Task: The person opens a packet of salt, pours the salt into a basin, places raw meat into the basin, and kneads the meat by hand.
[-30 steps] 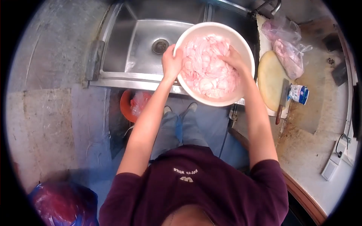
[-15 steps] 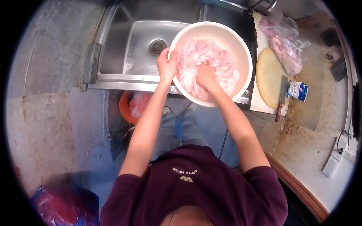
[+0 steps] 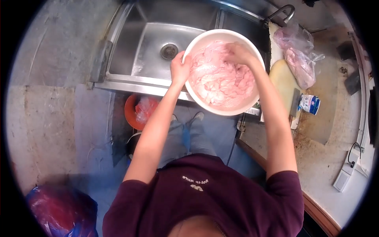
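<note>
A white basin holds a heap of pale pink, wet strips that look like raw meat. It rests over the sink's front edge. My left hand is closed on the basin's left rim, thumb over the edge. Inside the basin, my right hand is at the far right part of the meat, palm down. Its fingers are blurred and partly lost against the meat, so whether they grip any of it is unclear.
A steel sink with a drain is left of the basin, a faucet behind. To the right are a round board, a cleaver, bagged meat and a blue-white packet. An orange bucket stands below.
My right hand has moved from the middle of the meat to the far right of the basin. The meat's heap has shifted and spread. My left hand keeps its hold on the rim.
</note>
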`<action>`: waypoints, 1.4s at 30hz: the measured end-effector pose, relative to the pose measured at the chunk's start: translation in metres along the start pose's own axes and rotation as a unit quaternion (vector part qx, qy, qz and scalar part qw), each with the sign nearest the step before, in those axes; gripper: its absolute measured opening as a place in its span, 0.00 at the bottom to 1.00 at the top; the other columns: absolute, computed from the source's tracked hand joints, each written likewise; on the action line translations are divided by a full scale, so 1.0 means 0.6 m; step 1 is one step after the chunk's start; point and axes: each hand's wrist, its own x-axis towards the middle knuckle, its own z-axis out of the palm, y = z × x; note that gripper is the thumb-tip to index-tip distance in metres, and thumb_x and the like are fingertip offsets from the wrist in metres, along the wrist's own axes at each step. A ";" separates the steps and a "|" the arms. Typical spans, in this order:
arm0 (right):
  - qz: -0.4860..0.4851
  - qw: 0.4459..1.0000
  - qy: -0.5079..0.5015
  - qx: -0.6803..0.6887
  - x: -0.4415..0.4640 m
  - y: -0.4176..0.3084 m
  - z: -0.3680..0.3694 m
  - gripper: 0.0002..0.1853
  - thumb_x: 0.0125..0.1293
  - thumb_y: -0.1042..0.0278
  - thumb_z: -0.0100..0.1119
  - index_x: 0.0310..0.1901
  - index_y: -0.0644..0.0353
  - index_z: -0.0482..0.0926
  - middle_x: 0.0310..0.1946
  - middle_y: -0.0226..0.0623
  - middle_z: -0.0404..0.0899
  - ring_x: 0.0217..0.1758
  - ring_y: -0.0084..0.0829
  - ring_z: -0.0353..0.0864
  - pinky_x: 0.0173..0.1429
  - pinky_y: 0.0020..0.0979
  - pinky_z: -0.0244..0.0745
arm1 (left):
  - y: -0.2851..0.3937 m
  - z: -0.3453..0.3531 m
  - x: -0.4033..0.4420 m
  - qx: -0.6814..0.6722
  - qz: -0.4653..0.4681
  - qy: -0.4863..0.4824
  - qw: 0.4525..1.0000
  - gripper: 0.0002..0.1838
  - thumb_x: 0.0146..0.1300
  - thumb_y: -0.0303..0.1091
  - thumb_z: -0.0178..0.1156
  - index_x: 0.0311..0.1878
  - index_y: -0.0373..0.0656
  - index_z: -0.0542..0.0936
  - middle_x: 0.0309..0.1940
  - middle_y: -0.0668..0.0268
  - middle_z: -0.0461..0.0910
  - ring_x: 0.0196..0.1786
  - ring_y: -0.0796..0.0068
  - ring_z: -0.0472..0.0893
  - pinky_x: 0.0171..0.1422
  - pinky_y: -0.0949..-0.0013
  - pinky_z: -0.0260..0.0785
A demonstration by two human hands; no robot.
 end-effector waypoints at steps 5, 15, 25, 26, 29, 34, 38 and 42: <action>0.015 0.989 -0.042 0.141 0.044 -0.115 0.046 0.37 0.51 0.43 0.63 0.59 0.61 0.71 0.55 0.54 0.72 0.58 0.48 0.72 0.60 0.39 0.68 | -0.025 0.004 0.006 0.000 0.020 0.006 1.000 0.15 0.62 0.34 0.57 0.46 0.32 0.78 0.30 0.58 0.83 0.33 0.75 0.81 0.40 0.72 0.71; 0.010 0.998 -0.055 -0.024 -0.111 -0.181 0.151 0.33 0.42 0.63 0.72 0.54 0.54 0.75 0.54 0.50 0.72 0.54 0.47 0.75 0.53 0.43 0.73 | -0.046 0.007 0.009 -0.017 0.014 0.018 1.000 0.17 0.62 0.35 0.59 0.47 0.29 0.77 0.38 0.53 0.82 0.42 0.69 0.81 0.47 0.70 0.71; 0.072 0.971 0.016 0.227 -0.080 -0.113 0.105 0.18 0.52 0.74 0.58 0.48 0.60 0.79 0.39 0.51 0.80 0.42 0.46 0.81 0.49 0.39 0.75 | -0.034 -0.002 0.004 -0.007 0.015 0.000 1.000 0.16 0.63 0.34 0.58 0.47 0.31 0.77 0.37 0.57 0.82 0.39 0.72 0.81 0.45 0.71 0.70; 0.078 0.962 -0.007 0.263 -0.095 -0.100 0.088 0.19 0.53 0.76 0.56 0.49 0.59 0.79 0.40 0.50 0.80 0.43 0.46 0.81 0.50 0.38 0.75 | -0.032 -0.004 0.002 -0.019 0.010 -0.003 1.000 0.16 0.63 0.35 0.58 0.47 0.31 0.77 0.37 0.55 0.82 0.39 0.69 0.82 0.45 0.68 0.71; -0.029 0.963 0.119 0.240 -0.114 -0.009 0.088 0.29 0.50 0.84 0.52 0.56 0.50 0.76 0.55 0.47 0.74 0.56 0.42 0.74 0.59 0.35 0.69 | -0.021 -0.005 -0.003 0.009 0.032 0.001 0.999 0.16 0.63 0.34 0.58 0.47 0.31 0.77 0.37 0.54 0.82 0.39 0.68 0.82 0.45 0.69 0.71; 0.020 0.974 0.146 0.174 -0.041 0.074 0.066 0.36 0.47 0.71 0.64 0.62 0.57 0.68 0.57 0.49 0.70 0.60 0.42 0.70 0.64 0.32 0.64 | -0.015 -0.002 -0.003 0.025 0.016 0.004 1.000 0.15 0.63 0.34 0.58 0.47 0.32 0.78 0.36 0.58 0.82 0.38 0.74 0.80 0.44 0.72 0.71; 0.028 0.953 0.119 0.276 0.021 0.032 0.128 0.38 0.46 0.68 0.65 0.63 0.60 0.66 0.53 0.50 0.73 0.57 0.38 0.72 0.62 0.32 0.66 | -0.043 0.002 0.004 0.042 0.043 0.014 0.998 0.15 0.63 0.35 0.58 0.47 0.33 0.78 0.35 0.61 0.82 0.37 0.78 0.79 0.42 0.74 0.70; 0.127 0.870 -0.084 0.469 -0.050 -0.072 0.064 0.34 0.47 0.69 0.63 0.61 0.58 0.69 0.53 0.50 0.74 0.57 0.33 0.73 0.58 0.33 0.70 | -0.017 0.003 -0.004 -0.003 -0.003 0.011 1.000 0.16 0.63 0.35 0.58 0.47 0.31 0.77 0.36 0.55 0.82 0.39 0.71 0.81 0.45 0.70 0.71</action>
